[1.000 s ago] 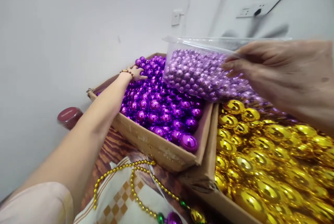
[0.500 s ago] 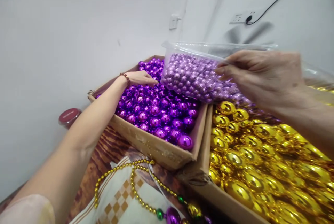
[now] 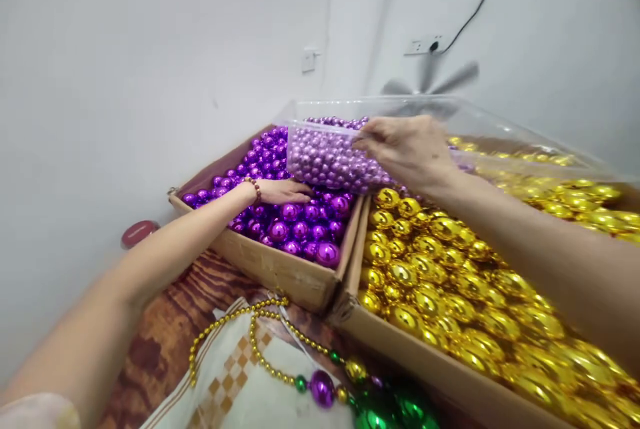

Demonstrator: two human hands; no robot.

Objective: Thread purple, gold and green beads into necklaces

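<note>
My left hand [image 3: 285,191], with a beaded bracelet at its wrist, rests palm down on the shiny purple beads [image 3: 295,229] in a cardboard box [image 3: 280,272]. Its fingers are stretched out beside the clear plastic bin [image 3: 325,127]. My right hand [image 3: 405,145] pinches the near rim of that bin, which holds small light purple beads [image 3: 325,157] and lies across the tops of both boxes. Beneath my right forearm are large gold beads [image 3: 440,262] in a second cardboard box [image 3: 425,362].
A necklace of gold, green and purple beads [image 3: 321,389] lies on a checkered cloth [image 3: 235,375] over the wood-patterned table [image 3: 155,342]. A red-lidded container [image 3: 140,233] stands left of the boxes. A fan [image 3: 425,82] and a wall socket [image 3: 417,47] are behind.
The view has shifted. The clear bin has tilted back and now sits lower and flatter, with my right hand still at its rim. My left hand has moved nearer on the purple beads.
</note>
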